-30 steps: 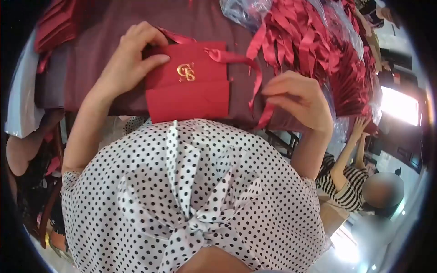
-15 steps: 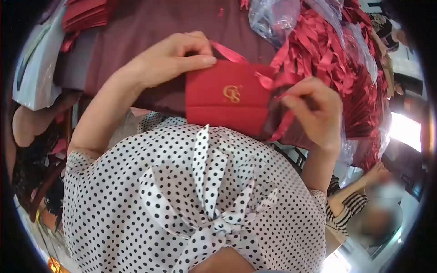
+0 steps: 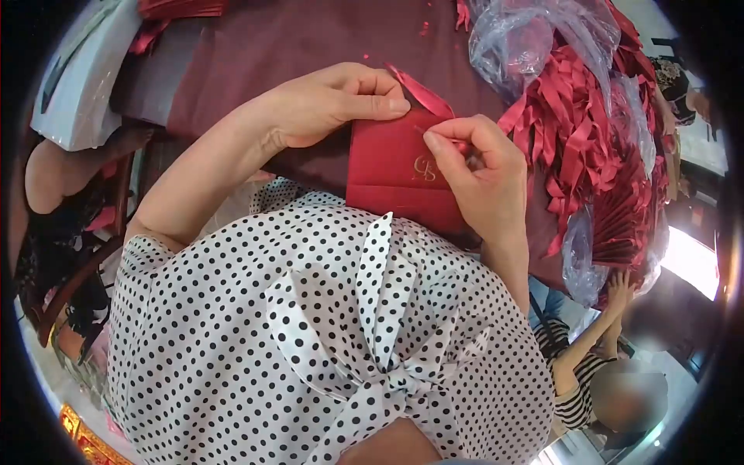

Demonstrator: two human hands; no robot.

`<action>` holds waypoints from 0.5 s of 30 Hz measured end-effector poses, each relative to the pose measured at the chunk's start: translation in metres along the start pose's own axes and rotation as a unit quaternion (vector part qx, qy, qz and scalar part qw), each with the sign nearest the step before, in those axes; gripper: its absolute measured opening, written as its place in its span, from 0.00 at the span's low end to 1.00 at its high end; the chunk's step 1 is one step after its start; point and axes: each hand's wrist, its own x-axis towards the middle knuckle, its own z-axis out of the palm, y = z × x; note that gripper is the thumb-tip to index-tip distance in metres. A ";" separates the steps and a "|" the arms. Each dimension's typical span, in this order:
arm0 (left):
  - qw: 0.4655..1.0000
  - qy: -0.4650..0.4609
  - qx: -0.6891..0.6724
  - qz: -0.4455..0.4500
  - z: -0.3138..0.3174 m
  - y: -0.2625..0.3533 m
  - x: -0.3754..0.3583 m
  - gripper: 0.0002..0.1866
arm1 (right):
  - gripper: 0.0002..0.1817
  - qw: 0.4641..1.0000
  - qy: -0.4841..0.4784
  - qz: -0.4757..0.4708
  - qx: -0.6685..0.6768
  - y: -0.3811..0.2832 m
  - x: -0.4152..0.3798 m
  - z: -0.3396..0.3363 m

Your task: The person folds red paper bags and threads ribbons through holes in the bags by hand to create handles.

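A red pouch-like card [image 3: 387, 159] with a gold monogram is held upright at the table's near edge, against the polka-dot shirt. My left hand [image 3: 345, 101] pinches its top edge, thumb in front. My right hand [image 3: 484, 163] lies over the card's right part, thumb and forefinger pressed together at the end of a red ribbon. Between the two hands a loop of ribbon [image 3: 422, 91] rises above the card. The card's right edge is hidden behind my right hand.
Many red ribbons and folded red pieces [image 3: 581, 139] lie at the right under clear plastic [image 3: 511, 46]. Red stacks [image 3: 182, 8] and a white bag [image 3: 85, 85] are at the upper left. Another person [image 3: 581, 372] in stripes reaches toward the pile's lower end.
My right hand has moved left, from beside the card to in front of it, bringing the ribbon end along. My left hand still grips the top edge. The other person's hand has reached the pile.
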 end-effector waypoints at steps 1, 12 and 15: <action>1.000 -0.002 -0.002 0.002 0.002 0.000 0.001 0.11 | 0.04 1.000 0.000 0.000 -0.003 0.000 0.000 0.000; 0.990 0.061 -0.124 -0.010 0.024 -0.002 0.015 0.08 | 0.02 0.996 -0.016 0.053 0.075 0.011 0.002 -0.007; 0.996 0.022 -0.078 0.024 0.015 -0.010 0.016 0.08 | 0.03 0.999 -0.005 0.054 0.000 0.004 0.005 -0.002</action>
